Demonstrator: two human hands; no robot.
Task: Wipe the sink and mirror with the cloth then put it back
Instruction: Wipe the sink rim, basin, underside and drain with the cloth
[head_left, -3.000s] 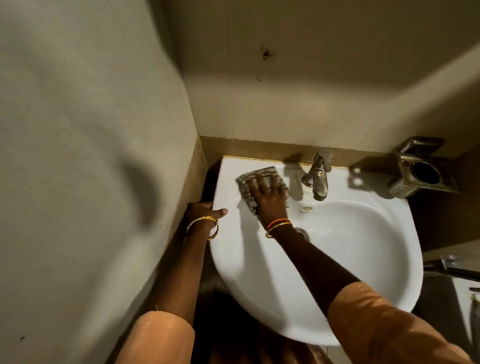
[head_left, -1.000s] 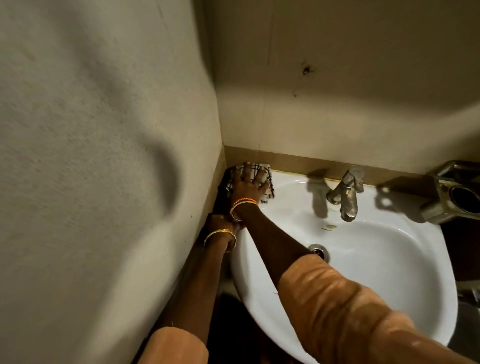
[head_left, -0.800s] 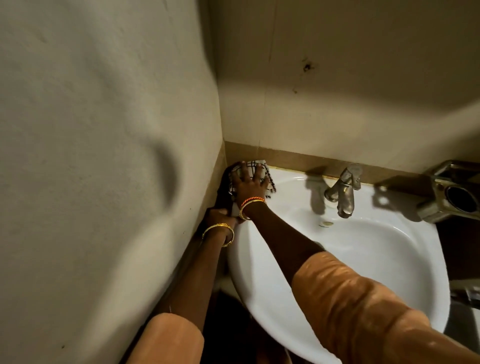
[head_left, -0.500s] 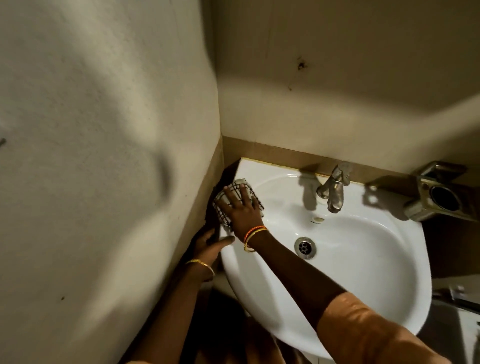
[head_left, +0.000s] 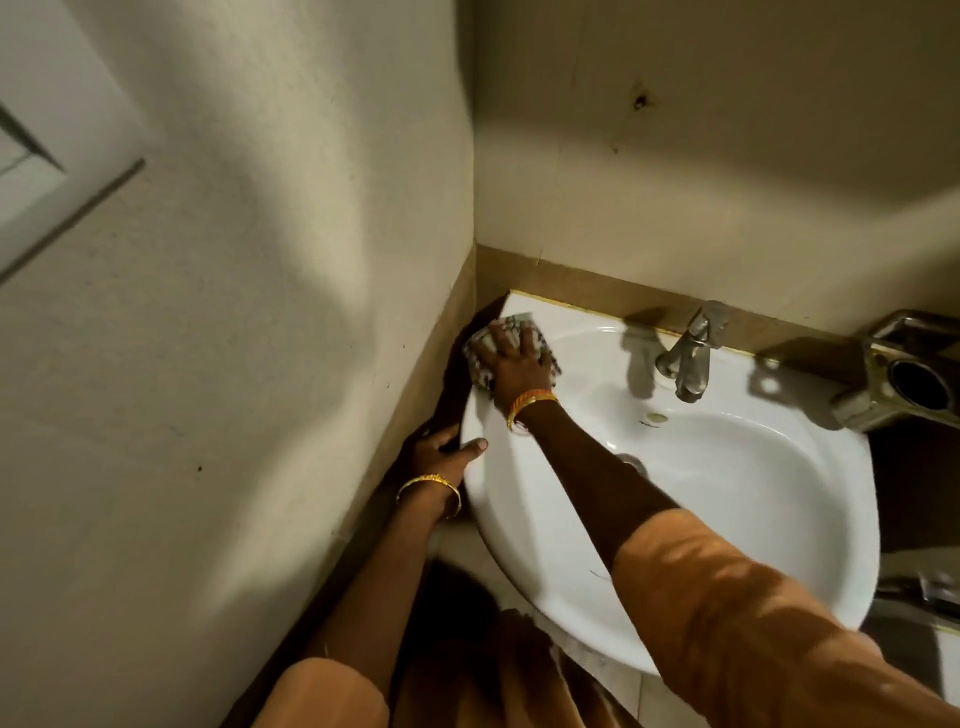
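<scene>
A white wall-mounted sink fills the corner of the room. My right hand presses a checked cloth flat onto the sink's back left rim, fingers spread over it. Most of the cloth is hidden under the palm. My left hand grips the sink's left edge, thumb on top of the rim, close to the side wall. No mirror is in view.
A metal tap stands at the back middle of the sink, with the drain partly behind my forearm. A metal holder is fixed to the right. Walls close in on the left and back. A white frame shows at upper left.
My right hand has slid the cloth back along the left rim toward the rear corner. My left hand has closed more firmly on the sink's edge.
</scene>
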